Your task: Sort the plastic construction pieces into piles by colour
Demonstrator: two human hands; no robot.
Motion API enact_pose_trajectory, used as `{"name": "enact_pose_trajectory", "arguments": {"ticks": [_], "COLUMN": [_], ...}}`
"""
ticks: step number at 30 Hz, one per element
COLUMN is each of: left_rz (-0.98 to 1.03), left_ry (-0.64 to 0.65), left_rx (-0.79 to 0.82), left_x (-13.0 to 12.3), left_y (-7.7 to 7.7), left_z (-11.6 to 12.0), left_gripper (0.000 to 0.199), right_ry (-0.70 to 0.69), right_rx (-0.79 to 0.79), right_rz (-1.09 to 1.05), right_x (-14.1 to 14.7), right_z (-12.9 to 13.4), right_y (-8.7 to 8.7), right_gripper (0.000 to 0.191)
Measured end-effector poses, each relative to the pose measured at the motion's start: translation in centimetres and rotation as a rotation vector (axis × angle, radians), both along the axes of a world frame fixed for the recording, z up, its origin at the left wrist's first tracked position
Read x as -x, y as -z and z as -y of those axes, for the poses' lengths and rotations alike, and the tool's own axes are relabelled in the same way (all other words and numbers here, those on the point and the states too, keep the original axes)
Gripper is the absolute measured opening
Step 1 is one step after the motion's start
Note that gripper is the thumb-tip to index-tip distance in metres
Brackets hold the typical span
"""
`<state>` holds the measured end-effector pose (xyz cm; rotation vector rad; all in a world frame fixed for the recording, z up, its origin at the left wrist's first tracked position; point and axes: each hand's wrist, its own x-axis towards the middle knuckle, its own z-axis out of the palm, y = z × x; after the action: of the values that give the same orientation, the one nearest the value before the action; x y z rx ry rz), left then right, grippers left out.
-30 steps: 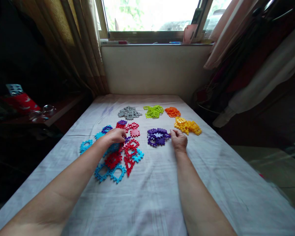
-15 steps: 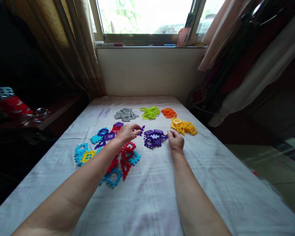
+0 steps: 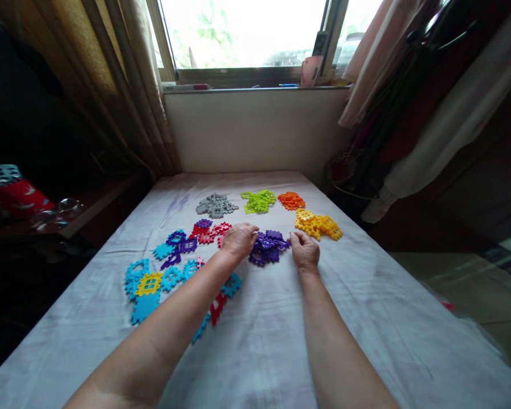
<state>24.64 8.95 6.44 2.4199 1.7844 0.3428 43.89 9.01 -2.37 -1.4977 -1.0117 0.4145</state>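
A pale sheet [image 3: 259, 352] is bearing a purple pile [image 3: 267, 247].
Left hand [image 3: 241, 241] and right hand [image 3: 305, 253] are flanking it; their grips cannot be told.

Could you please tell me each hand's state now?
Left hand: at the purple pile, left side; grip cannot be told.
Right hand: curled at the pile's right edge; grip cannot be told.

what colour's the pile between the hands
The pile of toothed pieces is purple, clearest in the head view.
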Motion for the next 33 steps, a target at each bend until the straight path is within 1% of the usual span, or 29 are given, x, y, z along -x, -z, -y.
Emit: {"name": "enact_pose_trajectory", "arguments": {"ticks": [2,5,7,9,12,17,22,25,28,33], "left_rz": [-0.06,-0.153,-0.203,-0.241,-0.276,-0.297,-0.265,-0.218,-0.153,-0.053], "left_ry": [-0.074,-0.21,-0.279,-0.313,-0.317,-0.291,-0.296,-0.284,-0.216,-0.04], "left_rx": [-0.026,-0.05,-0.04,-0.019,0.009,0.044,0.063,0.053,0.04,0.054], "left_x": [2.8,7.8,10.6,12.6,13.8,13.6,13.8,12.9,10.3,3.8], "left_y": [0.2,0.1,0.1,0.2,0.5,0.6,-0.1,-0.6,-0.6,0.4], "left_z": [-0.5,-1.8,-2.7,-3.5,-4.2,-4.7,-4.9,-5.0,-5.0,-4.7], "left_gripper": [0.031,0.034,0.036,0.034,0.031,0.028,0.024,0.026,0.028,0.024], "right_ry": [0.0,-0.002,-0.006,-0.011,-0.013,-0.003,-0.021,-0.017,-0.022,-0.025], "right_rx": [0.004,0.017,0.021,0.031,0.051,0.053,0.042,0.064,0.074,0.075], "right_rz": [0.004,0.019,0.039,0.059,0.072,0.072,0.069,0.079,0.087,0.074], "right_x": [0.0,0.0,0.0,0.1,0.1,0.0,0.0,0.2,0.3,0.4], "right_z": [0.0,0.0,0.1,0.1,0.1,0.0,0.1,0.2,0.4,0.5], "right_y": [0.2,0.3,0.3,0.2,0.1,0.2,0.1,-0.3,-0.6,-0.9], "right_gripper": [0.044,0.044,0.043,0.043,0.043,0.043,0.04,0.038,0.036,0.033]}}
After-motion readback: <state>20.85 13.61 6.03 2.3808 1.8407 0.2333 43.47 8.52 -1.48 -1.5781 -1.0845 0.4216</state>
